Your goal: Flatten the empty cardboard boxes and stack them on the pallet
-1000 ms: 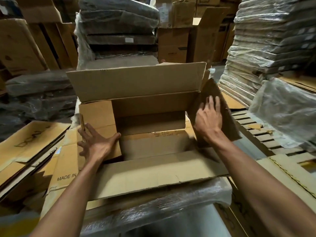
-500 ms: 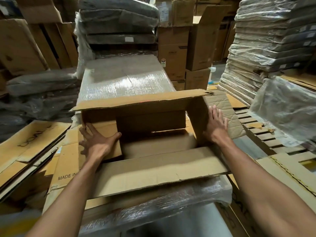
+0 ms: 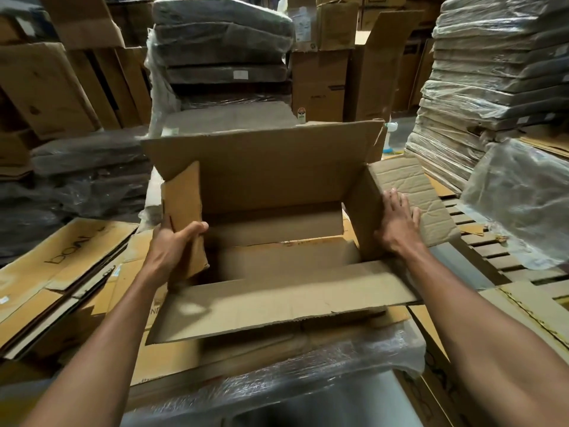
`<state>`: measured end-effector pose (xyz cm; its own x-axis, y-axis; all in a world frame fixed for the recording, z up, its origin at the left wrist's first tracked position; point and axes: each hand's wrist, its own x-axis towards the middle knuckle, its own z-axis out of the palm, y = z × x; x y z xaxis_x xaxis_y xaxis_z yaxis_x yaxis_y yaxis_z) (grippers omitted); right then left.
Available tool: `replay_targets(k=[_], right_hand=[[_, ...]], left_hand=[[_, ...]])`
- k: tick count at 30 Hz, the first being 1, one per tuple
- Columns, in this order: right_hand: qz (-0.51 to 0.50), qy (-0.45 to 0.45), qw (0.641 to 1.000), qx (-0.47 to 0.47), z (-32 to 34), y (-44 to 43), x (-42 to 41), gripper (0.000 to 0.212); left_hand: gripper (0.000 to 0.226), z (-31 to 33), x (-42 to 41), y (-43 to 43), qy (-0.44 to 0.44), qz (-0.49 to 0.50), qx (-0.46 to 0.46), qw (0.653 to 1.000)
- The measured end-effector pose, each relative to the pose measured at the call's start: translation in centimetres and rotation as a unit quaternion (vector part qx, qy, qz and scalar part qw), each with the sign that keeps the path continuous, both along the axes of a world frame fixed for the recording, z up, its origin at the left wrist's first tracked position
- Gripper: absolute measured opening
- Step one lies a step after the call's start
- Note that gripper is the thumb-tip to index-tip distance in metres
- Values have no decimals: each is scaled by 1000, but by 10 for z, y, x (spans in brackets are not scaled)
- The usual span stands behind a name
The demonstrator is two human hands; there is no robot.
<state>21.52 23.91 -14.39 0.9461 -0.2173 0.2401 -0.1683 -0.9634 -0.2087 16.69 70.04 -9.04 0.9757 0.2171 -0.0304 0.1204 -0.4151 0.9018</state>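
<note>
An open brown cardboard box (image 3: 271, 180) stands in front of me on flattened cardboard, all its top flaps spread. My left hand (image 3: 175, 245) grips the left side flap, thumb curled over its inner face, and the flap stands nearly upright. My right hand (image 3: 397, 220) lies with straight fingers on the creased right flap, which is folded outward. The far flap stands up and the near flap hangs toward me. The box is empty inside. A wooden pallet (image 3: 498, 257) shows to the right of the box.
Flattened printed cartons (image 3: 52, 272) lie at the left. Plastic-wrapped stacks (image 3: 492, 72) rise at the right and behind the box (image 3: 221, 47). A shrink-wrapped bundle (image 3: 277, 380) sits under the box near me. Upright cartons (image 3: 323, 57) fill the back.
The far flap has swung back up. My left hand has lifted the left flap from flat to nearly upright and now grips it. My right hand stays on the right flap.
</note>
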Motion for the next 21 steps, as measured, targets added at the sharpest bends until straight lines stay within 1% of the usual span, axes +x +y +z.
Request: replay_targets(k=[1, 2, 3, 5, 7, 9, 11, 12, 14, 17, 19, 21], right_hand=[[6, -12, 1000, -22, 0, -3, 0, 94], [10, -21, 999, -37, 0, -5, -1, 91], [13, -27, 999, -41, 0, -6, -1, 89], [13, -33, 999, -37, 1, -5, -3, 84], [4, -39, 998, -41, 3, -2, -7, 78], [-6, -34, 999, -27, 7, 4, -15, 79], [-17, -28, 999, 0, 15, 15, -29, 80], [-23, -29, 999, 11, 19, 25, -39, 77], [-24, -34, 999, 36, 30, 54, -66, 64], [20, -6, 995, 94, 45, 113, -124, 51], [29, 36, 991, 122, 50, 143, -158, 54], [16, 75, 988, 131, 47, 157, -175, 66]], left_hand=[[59, 4, -1, 0, -9, -9, -36, 999], [50, 7, -1, -1, -14, -17, -55, 998], [46, 9, -2, -2, -15, -25, -62, 998], [48, 10, -3, -4, -17, -30, -60, 998], [54, 10, -3, -5, -18, -28, -56, 998], [58, 10, -2, -6, -14, -23, -53, 998], [57, 10, -1, -6, -10, -21, -50, 998], [58, 10, 0, -6, -7, -21, -50, 999], [62, 10, 2, -7, -6, -17, -49, 999], [65, 8, 6, -5, -11, -23, -49, 998], [64, 7, 9, -3, -15, -21, -50, 998], [67, 8, 10, -2, -18, -19, -55, 998]])
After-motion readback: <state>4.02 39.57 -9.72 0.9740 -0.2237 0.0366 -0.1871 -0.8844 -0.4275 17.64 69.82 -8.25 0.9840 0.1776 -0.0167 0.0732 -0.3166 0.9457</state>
